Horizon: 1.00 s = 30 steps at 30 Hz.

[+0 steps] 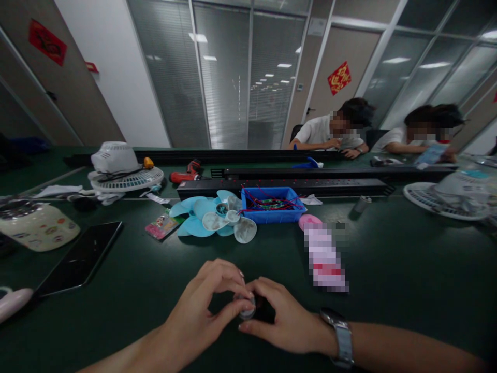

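Low in the middle of the head view, my two hands meet over the dark green table (155, 316). Between them is a small, round, greyish metallic piece (247, 313), mostly covered by fingers, so its kind does not show. The thumb and fingertips of my left hand (212, 295) pinch it from the left and above. From the other side, my right hand (287, 316) curls its fingers and thumb around it. On the right wrist is a watch (341, 336). Beyond the hands lie light-blue and clear fan blades (198, 217).
A blue tray (274, 213) holds wires and circuit boards. Nearby are a pink item (310, 223), a small metal cylinder (363, 203), a tablet (83, 256), a red drill (186, 173), fan bodies (116, 160) and black metal strips (283, 187). Two people (324, 132) sit across the table.
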Each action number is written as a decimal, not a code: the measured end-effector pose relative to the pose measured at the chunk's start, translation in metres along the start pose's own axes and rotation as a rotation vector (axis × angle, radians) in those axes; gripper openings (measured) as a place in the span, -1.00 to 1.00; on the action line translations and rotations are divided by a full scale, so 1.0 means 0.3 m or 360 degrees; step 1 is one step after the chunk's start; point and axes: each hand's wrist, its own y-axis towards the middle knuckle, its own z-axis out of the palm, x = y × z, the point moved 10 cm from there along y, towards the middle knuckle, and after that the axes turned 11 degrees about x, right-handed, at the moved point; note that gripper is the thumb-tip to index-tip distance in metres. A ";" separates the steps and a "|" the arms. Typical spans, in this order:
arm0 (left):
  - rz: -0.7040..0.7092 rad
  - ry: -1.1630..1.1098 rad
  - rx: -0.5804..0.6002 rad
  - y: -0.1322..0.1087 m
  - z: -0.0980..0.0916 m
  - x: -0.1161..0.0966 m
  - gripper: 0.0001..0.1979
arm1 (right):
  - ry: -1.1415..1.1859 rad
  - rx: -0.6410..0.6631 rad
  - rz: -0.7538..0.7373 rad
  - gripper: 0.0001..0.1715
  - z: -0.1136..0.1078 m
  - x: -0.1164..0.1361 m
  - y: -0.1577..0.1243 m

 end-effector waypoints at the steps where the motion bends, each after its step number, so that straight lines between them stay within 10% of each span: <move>1: -0.0019 0.0027 0.0027 0.002 0.004 0.002 -0.94 | 0.0002 0.0009 0.0005 -0.56 0.001 0.000 0.001; 17: -0.0264 -0.0342 0.0473 0.014 0.067 0.060 -0.72 | -0.0026 0.0010 0.0019 -0.57 -0.001 0.000 0.003; 30: -0.0387 -0.0365 -0.0013 0.005 0.040 0.106 -0.65 | -0.0006 0.0035 -0.0037 -0.57 0.001 0.014 0.000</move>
